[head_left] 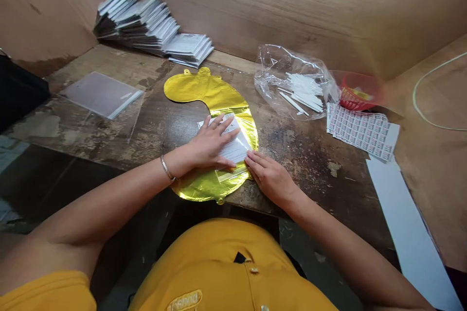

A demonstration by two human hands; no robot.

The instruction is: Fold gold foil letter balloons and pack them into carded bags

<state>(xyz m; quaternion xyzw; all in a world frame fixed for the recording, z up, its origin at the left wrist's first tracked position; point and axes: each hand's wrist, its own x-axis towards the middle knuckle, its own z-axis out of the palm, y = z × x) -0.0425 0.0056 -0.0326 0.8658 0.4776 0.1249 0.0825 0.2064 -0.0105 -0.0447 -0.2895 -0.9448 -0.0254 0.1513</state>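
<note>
A flat gold foil balloon (pixel 204 92) lies curved on the worn wooden table (pixel 302 155). A white printed card (pixel 237 148) rests on its near part. My left hand (pixel 209 143) lies flat on the card with the fingers spread, open. My right hand (pixel 268 175) presses its fingertips on the balloon's right edge beside the card, fingers stretched and held together, holding nothing.
A stack of packaged cards (pixel 149 24) sits at the back left. Clear plastic sleeves (pixel 102 93) lie at left. A plastic bag of white sticks (pixel 295 85), a red basket (pixel 359 92) and sticker sheets (pixel 361 129) are at right; a white strip (pixel 408 228) lies nearer.
</note>
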